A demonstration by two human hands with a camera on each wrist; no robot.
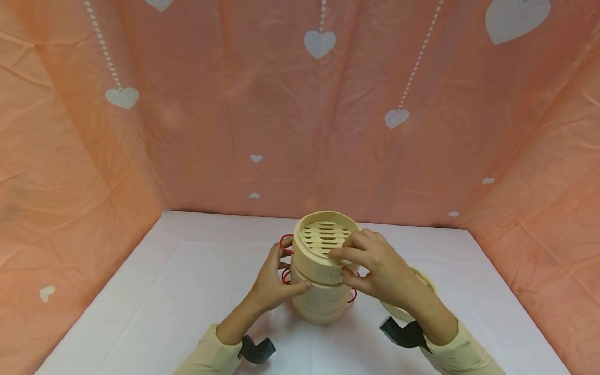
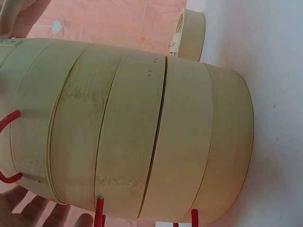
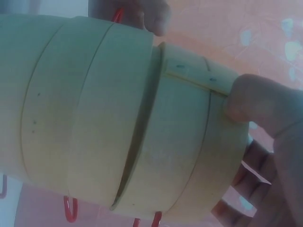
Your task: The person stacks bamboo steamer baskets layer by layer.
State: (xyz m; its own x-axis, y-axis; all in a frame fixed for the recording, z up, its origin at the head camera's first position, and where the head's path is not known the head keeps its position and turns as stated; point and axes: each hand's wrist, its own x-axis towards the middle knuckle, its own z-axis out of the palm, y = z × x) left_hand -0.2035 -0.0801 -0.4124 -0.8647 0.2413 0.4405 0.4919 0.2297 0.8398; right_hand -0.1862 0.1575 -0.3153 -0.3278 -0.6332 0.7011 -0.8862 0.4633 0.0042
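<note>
A stack of round bamboo steamer baskets with red side handles stands upright in the head view. My right hand [image 1: 377, 263] pinches the near right rim of the top basket [image 1: 315, 264], thumb outside and fingers over the slatted inside. In the right wrist view, a wedge-shaped gap shows between that top basket and the lower basket [image 3: 102, 113], so the top one sits slightly tilted. My left hand [image 1: 275, 281] grips the left side of the stack, its thumb across the front near the seam and its other fingers partly hidden behind. The lower baskets [image 2: 128, 137] fill the left wrist view.
A round bamboo piece [image 1: 427, 278] lies on the table at the right, partly hidden by my right forearm. White cloth covers the table [image 1: 187, 281]. Orange curtains [image 1: 281, 114] with pale hearts enclose its back and sides.
</note>
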